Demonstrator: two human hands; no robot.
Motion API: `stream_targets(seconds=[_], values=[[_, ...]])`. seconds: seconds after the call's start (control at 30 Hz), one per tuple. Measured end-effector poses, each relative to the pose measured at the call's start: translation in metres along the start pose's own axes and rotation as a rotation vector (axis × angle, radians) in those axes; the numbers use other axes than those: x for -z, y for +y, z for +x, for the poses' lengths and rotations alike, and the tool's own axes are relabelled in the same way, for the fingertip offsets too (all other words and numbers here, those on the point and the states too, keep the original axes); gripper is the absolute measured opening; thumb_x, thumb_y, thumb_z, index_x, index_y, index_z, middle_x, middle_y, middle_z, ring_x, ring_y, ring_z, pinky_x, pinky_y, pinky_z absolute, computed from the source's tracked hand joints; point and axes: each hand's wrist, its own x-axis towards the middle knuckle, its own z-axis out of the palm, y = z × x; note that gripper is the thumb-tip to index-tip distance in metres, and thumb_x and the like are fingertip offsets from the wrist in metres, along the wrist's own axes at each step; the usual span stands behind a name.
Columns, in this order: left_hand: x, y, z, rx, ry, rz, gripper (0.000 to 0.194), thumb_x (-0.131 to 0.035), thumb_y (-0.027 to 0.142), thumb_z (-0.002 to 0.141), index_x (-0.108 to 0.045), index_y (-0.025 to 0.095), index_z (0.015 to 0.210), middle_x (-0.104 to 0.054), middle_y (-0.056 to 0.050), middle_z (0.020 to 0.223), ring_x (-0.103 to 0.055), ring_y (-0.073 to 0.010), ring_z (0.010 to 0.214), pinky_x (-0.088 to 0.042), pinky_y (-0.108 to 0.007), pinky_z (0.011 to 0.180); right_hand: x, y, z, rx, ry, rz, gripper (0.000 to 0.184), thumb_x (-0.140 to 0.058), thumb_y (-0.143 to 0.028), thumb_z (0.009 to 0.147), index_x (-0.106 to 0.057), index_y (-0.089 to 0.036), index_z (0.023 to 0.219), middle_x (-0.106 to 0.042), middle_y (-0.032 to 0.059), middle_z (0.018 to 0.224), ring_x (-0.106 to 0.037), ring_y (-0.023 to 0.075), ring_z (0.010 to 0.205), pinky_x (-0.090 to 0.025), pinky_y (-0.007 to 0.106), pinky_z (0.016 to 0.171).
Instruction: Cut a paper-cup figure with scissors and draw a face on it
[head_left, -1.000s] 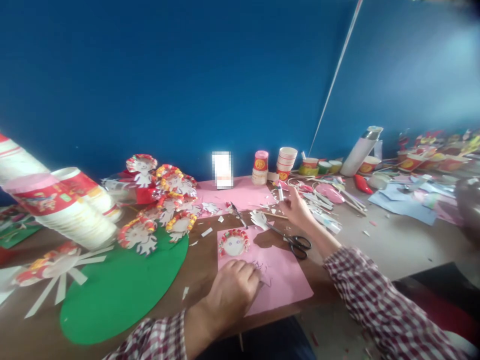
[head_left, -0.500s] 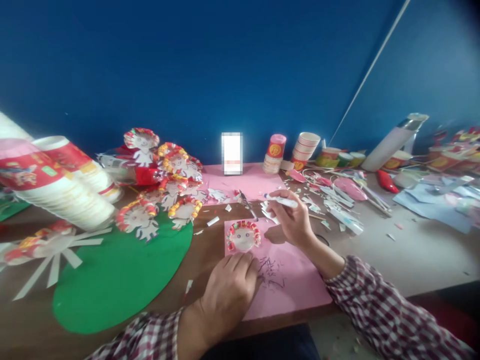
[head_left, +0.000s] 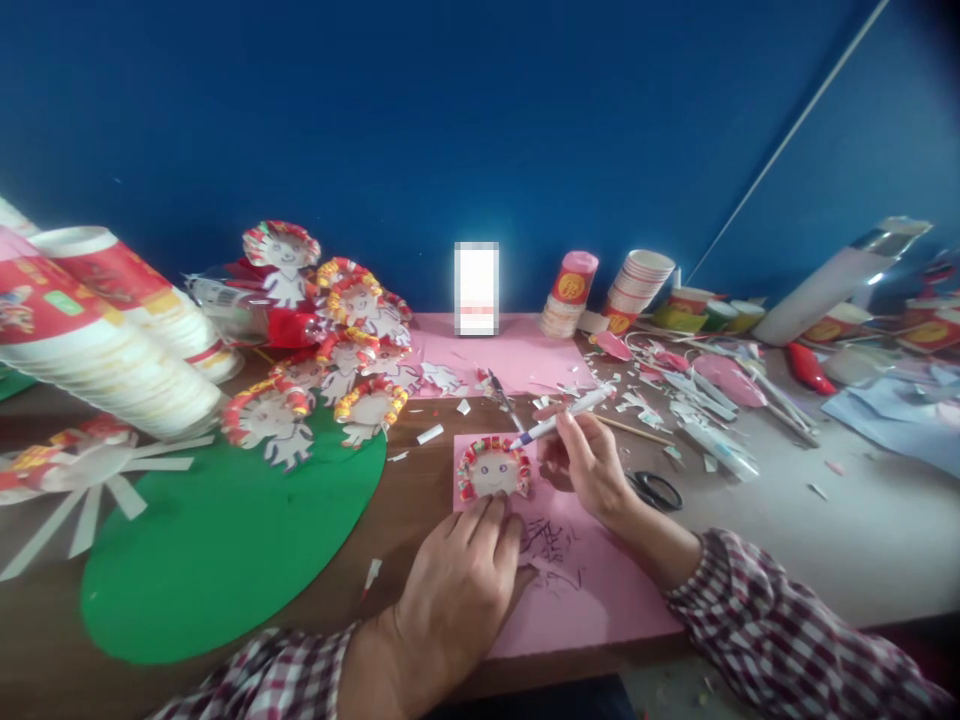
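Note:
My right hand (head_left: pixel 585 455) grips a white marker pen (head_left: pixel 559 420) with a blue tip. The tip is at the upper right rim of a small paper doll (head_left: pixel 493 478); whether it touches, I cannot tell. The doll has a round white face with drawn eyes and mouth, ringed by red and yellow curls. My left hand (head_left: pixel 457 575) is curled over the doll's lower edge, holding it down and hiding the part below the face. Under both hands lies a pink sheet (head_left: pixel 600 600) with dark pen scribbles.
Several finished-looking paper dolls (head_left: pixel 352 300) are piled at left, behind a green sheet (head_left: pixel 247 560). Stacked paper cups (head_left: pixel 120 340) lean far left; more cups (head_left: pixel 574 280) stand at the back. Black-handled scissors (head_left: pixel 660 490) lie beside my right wrist. Paper scraps (head_left: pixel 637 405) litter the table.
My right hand has lowered and turned the pen, bringing its tip from above the table down to the doll's rim. My left hand stays on the doll. The view has shifted slightly.

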Motion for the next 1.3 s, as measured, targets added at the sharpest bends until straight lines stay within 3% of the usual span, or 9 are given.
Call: stream_targets(seconds=[0.2, 0.4, 0.63, 0.9, 1.3], values=[[0.002, -0.001, 0.000, -0.002, -0.005, -0.006, 0.029, -0.044, 0.022, 0.090, -0.062, 0.011, 0.110, -0.065, -0.015, 0.113, -0.060, -0.0254, 0.101, -0.052, -0.037, 0.079, 0.001, 0.007, 0.001, -0.055, 0.018, 0.044, 0.038, -0.050, -0.057, 0.085, -0.052, -0.019, 0.084, -0.052, -0.0030, 0.057, -0.039, 0.0055, 0.040, -0.032, 0.015, 0.034], [0.001, -0.001, 0.001, 0.019, -0.034, -0.016, 0.029, -0.047, 0.025, 0.089, -0.062, 0.011, 0.110, -0.065, -0.014, 0.114, -0.059, -0.0263, 0.101, -0.052, -0.036, 0.073, 0.002, 0.009, 0.001, -0.006, -0.025, 0.053, 0.028, -0.068, -0.041, 0.078, -0.054, -0.020, 0.089, -0.051, -0.0048, 0.063, -0.041, 0.0049, 0.043, -0.033, 0.015, 0.036], [-0.001, 0.000, 0.002, 0.027, -0.045, -0.012, 0.038, -0.047, 0.041, 0.090, -0.062, 0.011, 0.108, -0.063, -0.016, 0.115, -0.058, -0.0275, 0.101, -0.052, -0.037, 0.072, 0.000, 0.007, -0.002, 0.038, -0.068, -0.006, 0.021, -0.065, -0.036, 0.081, -0.051, -0.019, 0.085, -0.047, -0.0058, 0.058, -0.042, 0.0061, 0.045, -0.034, 0.017, 0.039], [0.000, -0.001, 0.002, 0.025, -0.053, -0.016, 0.037, -0.046, 0.039, 0.090, -0.062, 0.011, 0.107, -0.064, -0.017, 0.113, -0.059, -0.0261, 0.097, -0.051, -0.037, 0.072, -0.003, 0.009, -0.006, 0.066, -0.225, -0.167, 0.014, -0.056, -0.031, 0.088, -0.054, -0.018, 0.084, -0.051, -0.0040, 0.058, -0.049, 0.0084, 0.047, -0.041, 0.020, 0.044], [0.002, -0.001, 0.002, 0.026, -0.099, -0.034, 0.042, -0.046, 0.043, 0.090, -0.061, 0.010, 0.112, -0.062, -0.018, 0.116, -0.057, -0.0269, 0.102, -0.052, -0.037, 0.073, -0.003, 0.014, -0.004, 0.045, -0.231, -0.335, 0.018, -0.056, -0.034, 0.087, -0.056, -0.017, 0.082, -0.055, -0.0022, 0.059, -0.050, 0.0091, 0.051, -0.040, 0.020, 0.046]])
